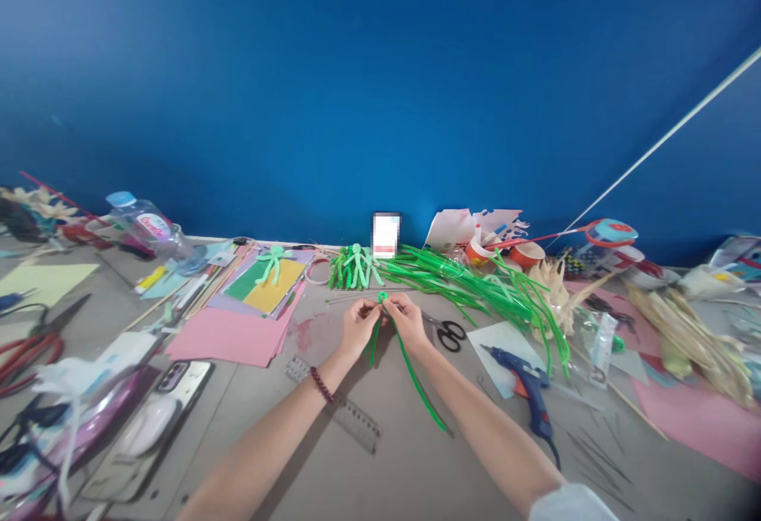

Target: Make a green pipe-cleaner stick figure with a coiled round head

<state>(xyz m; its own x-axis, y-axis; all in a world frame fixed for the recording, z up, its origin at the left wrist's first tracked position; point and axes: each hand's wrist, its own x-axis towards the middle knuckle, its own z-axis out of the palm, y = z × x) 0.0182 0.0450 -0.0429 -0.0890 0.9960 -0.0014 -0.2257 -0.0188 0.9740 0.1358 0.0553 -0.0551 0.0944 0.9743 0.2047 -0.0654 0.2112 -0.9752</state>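
Note:
My left hand (pixel 360 324) and my right hand (pixel 407 323) meet above the middle of the table, fingertips pinched on a green pipe cleaner (pixel 421 388). Between the fingertips its top is bent into a small coil. One long end hangs down past my right wrist, and a shorter green end shows below my left fingers. A pair of black-handled scissors (pixel 450 335) lies just right of my right hand. Under my left forearm is a clear ruler (pixel 357 421), partly hidden. Figures twisted from green pipe cleaners (pixel 358 266) stand against the wall beyond my hands.
A heap of green pipe cleaners (pixel 476 287) spreads at the back right. To the right lies a blue glue gun (pixel 529 386) near white paper. Pink paper (pixel 229 336), a phone (pixel 151 434) and a plastic bottle (pixel 151 224) are on the left. A blue wall (pixel 380 93) closes off the back.

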